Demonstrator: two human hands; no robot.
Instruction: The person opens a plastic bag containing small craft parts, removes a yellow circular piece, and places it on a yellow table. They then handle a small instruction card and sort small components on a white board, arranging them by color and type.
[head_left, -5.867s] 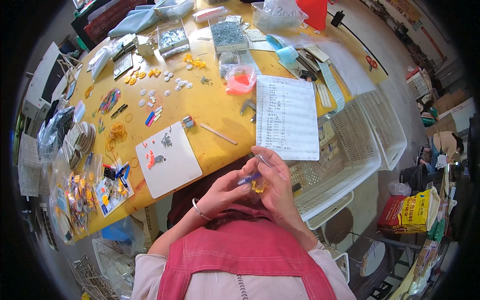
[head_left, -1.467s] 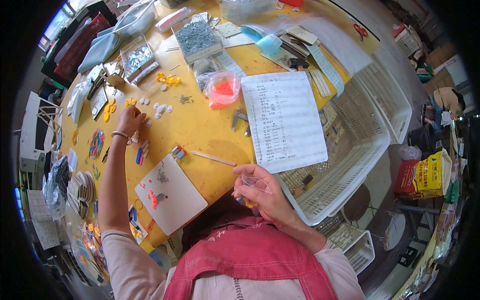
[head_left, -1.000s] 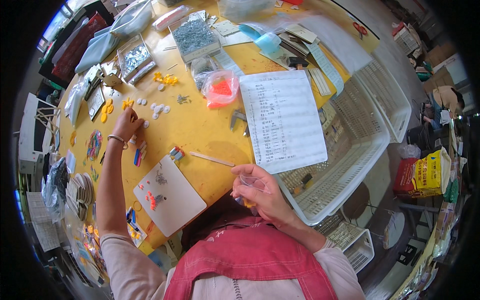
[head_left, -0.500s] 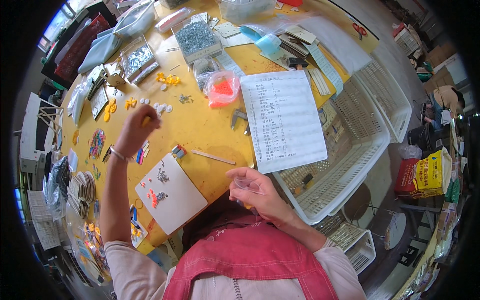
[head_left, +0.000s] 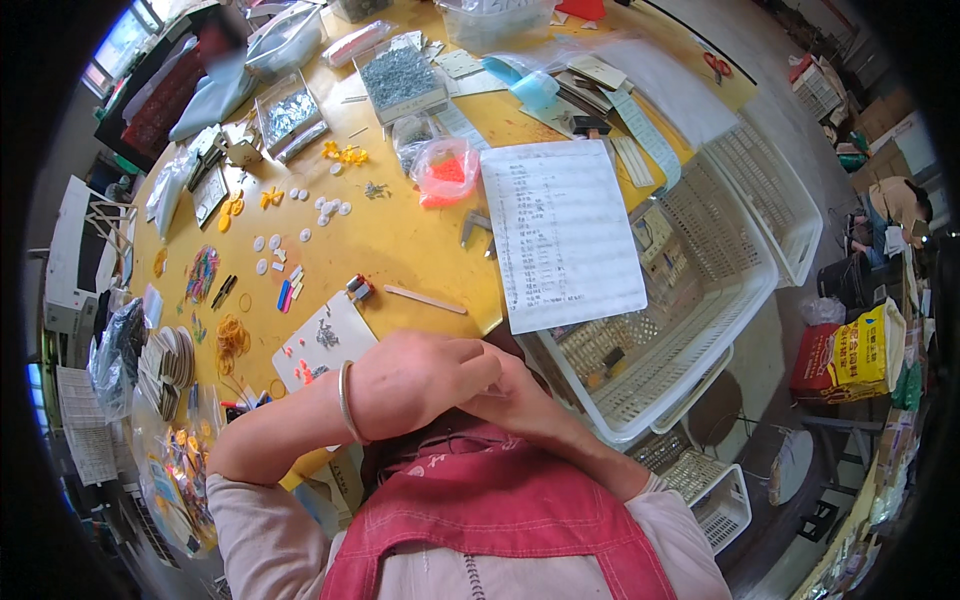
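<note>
Low over my apron, my left hand (head_left: 430, 380) reaches across and meets my right hand (head_left: 525, 400). Its fingers are closed and curl over the right one's fingertips; what they hold is hidden. A small clear plastic bag (head_left: 494, 390) is gripped in my right hand, with only a sliver showing between the two hands. Beside my left wrist lies a white board (head_left: 350, 318) bearing small grey metal parts (head_left: 326, 335) and small orange pieces (head_left: 305, 368), partly covered by my arm.
Yellow plastic parts (head_left: 345, 153) and white discs (head_left: 330, 207) are spread over the yellow table (head_left: 400, 255). A handwritten sheet (head_left: 565, 240) rests on a white plastic basket (head_left: 740, 330) at right. Farther back stands a box of screws (head_left: 400, 80); a person (head_left: 895, 205) bends far right.
My left hand came back from the discs and yellow parts, carrying something yellow, to my right hand. The right hand shifted slightly, and its bag is now mostly covered.
</note>
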